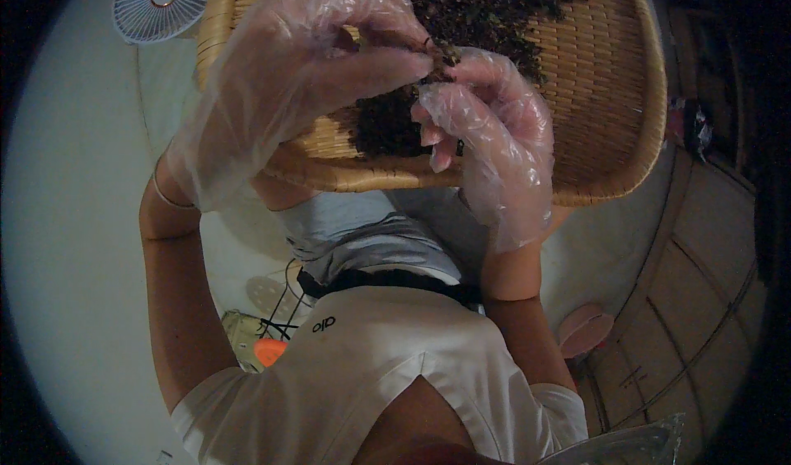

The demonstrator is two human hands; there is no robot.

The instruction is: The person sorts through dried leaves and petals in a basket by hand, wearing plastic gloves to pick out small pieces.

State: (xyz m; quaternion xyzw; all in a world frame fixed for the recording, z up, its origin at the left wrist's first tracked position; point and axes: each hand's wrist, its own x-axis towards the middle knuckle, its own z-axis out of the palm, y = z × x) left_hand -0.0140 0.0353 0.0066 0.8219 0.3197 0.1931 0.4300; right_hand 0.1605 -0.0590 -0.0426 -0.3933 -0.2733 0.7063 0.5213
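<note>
My left hand (309, 51) and my right hand (494, 113) both wear thin clear plastic gloves. They meet above a woven wicker tray (593, 113). Between the thumbs and forefingers of the two hands is a small dark, dry clump (444, 62), possibly dried plant matter. The other fingers of my right hand curl beneath it. A heap of dark, crumbly dried plant material (488, 8) covers much of the tray's middle, and my hands hide part of it. The tray's near rim lies over my lap.
A small white fan (165, 8) stands beyond the tray's left corner. By my left side are an orange object (270, 351) and a greenish packet (241, 335). A pink round object (586, 330) lies at my right, near the floor tiles (667, 335). Clear plastic (636, 443) shows at lower right.
</note>
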